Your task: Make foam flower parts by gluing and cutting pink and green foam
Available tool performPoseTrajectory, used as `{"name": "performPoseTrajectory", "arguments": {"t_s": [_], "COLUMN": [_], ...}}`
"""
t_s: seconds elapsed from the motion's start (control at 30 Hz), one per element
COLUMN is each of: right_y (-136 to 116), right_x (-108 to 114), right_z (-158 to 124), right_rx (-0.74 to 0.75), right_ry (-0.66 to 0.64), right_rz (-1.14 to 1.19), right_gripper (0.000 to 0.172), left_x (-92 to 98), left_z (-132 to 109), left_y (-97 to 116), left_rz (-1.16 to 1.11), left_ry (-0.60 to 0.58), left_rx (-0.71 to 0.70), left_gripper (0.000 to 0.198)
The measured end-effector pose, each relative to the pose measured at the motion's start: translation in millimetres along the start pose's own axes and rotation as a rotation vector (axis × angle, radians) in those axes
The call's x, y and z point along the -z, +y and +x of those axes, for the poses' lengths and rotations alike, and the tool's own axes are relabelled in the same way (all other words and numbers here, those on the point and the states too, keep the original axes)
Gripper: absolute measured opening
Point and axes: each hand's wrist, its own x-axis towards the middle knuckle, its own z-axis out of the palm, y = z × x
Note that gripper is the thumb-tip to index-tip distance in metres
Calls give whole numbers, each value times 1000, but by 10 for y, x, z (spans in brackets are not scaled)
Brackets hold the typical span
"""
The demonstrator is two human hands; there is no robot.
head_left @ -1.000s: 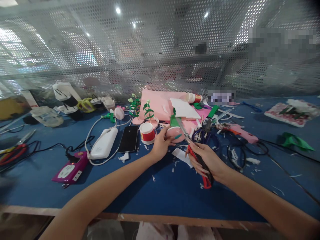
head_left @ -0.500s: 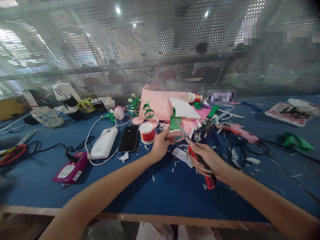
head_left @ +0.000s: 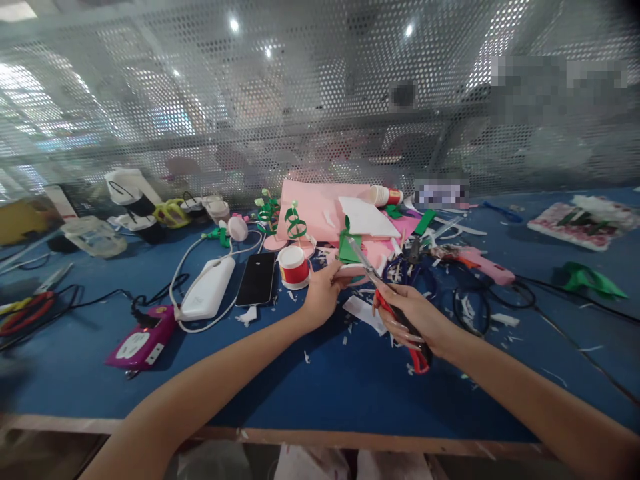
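My left hand (head_left: pixel 323 295) is closed on a pale pink piece with a whitish edge (head_left: pixel 351 270), perhaps a round of card or foam. My right hand (head_left: pixel 413 317) grips scissors with red and black handles (head_left: pixel 421 357). Their metal blades (head_left: pixel 367 259) point up and left, right by the edge of the pink piece; whether they touch it I cannot tell. Just beyond the blade tips lies green paper (head_left: pixel 350 248). A red and white paper cup (head_left: pixel 294 268) stands left of my left hand. Under the hands is a white paper strip (head_left: pixel 364 313).
Pink sheets (head_left: pixel 315 207) and a white sheet (head_left: pixel 367 217) lie behind the hands. A phone (head_left: pixel 257 279), white power bank (head_left: pixel 209 288) and purple power strip (head_left: pixel 141 338) sit left. At right are a pink glue gun (head_left: pixel 485 265) and cables. A metal mesh (head_left: pixel 320 133) rises behind.
The pink piece in my left hand has tilted and shows more edge-on. The scissors have barely moved, staying beside it in my right hand.
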Motion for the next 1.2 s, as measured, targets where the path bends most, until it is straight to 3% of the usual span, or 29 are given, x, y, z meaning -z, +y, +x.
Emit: {"name": "performPoseTrajectory", "arguments": {"t_s": [0.17, 0.3, 0.43, 0.57, 0.7, 0.83, 0.93, 1.07, 1.2], "right_y": [30, 26, 3, -50, -128, -122, -42, 33, -8], "right_x": [-50, -90, -114, -46, 167, 338, 375, 393, 410], "right_z": [2, -8, -22, -12, 55, 131, 178, 221, 218], "right_rx": [-25, -24, -24, 136, 338, 347, 447, 772, 940], "right_ry": [15, 18, -10, 81, 432, 638, 693, 765, 688], "right_rz": [-14, -20, -12, -74, -522, -1078, -1255, -1360, -1408], "right_gripper": [31, 33, 34, 30, 29, 24, 33, 51, 36], "left_x": [-24, -23, -45, -58, -26, -1, 1, -5, -18], "left_z": [29, 42, 52, 58, 65, 79, 71, 38, 12], "left_y": [7, -37, -55, -15, -9, -40, -53, -53, -24], "left_rz": [-86, -55, -60, -139, -10, 24, 19, -31, -125], "left_ry": [136, 118, 128, 145, 117, 105, 93, 43, -29], "left_rx": [112, 96, 169, 216, 163, 120, 93, 90, 112], "left_gripper": [21, 15, 27, 44, 48, 53, 57, 63, 70]}}
